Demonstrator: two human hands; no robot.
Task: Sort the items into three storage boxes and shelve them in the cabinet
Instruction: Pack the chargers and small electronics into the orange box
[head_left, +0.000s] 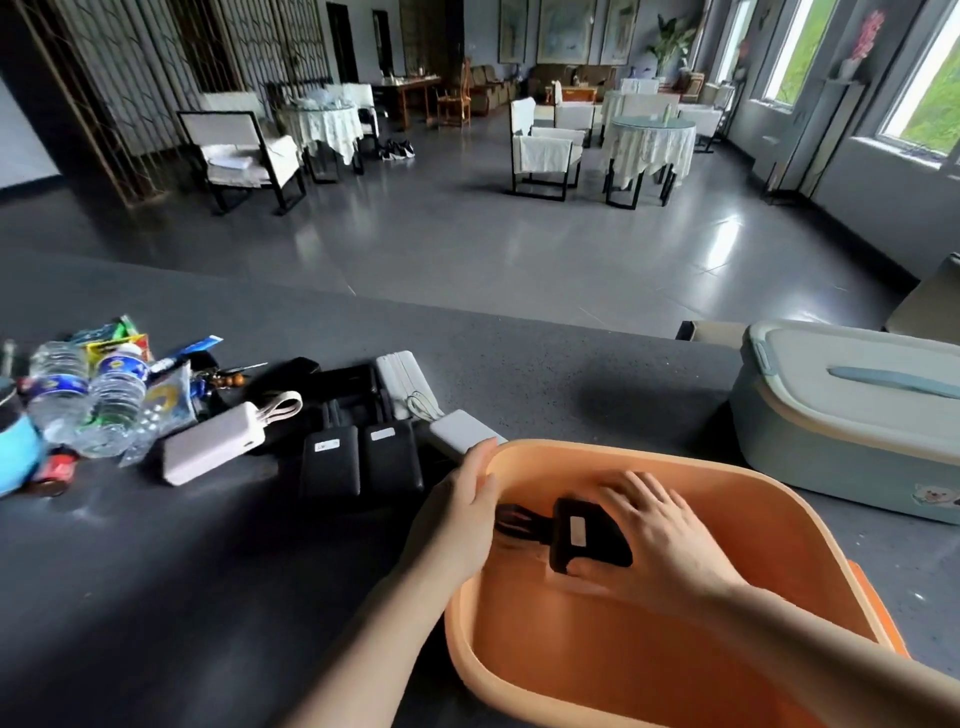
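Note:
An open orange storage box (810, 525) stands on the dark counter in front of me. Inside it, my right hand (660, 540) holds a black power bank (587, 535) with a looped cable, thumb under it and fingers over it. My left hand (462, 509) grips the box's left rim. Left of the box lie two black power banks (363, 460), a white one (462, 431), a pinkish one (210, 447) and a white slab (402, 379).
A lidded pale green storage box (852, 410) stands at the right. A heap of water bottles (85, 397), snack packets and small items fills the counter's left end. An orange lid (878, 608) pokes out under the orange box. Beyond the counter edge is a floor with tables and chairs.

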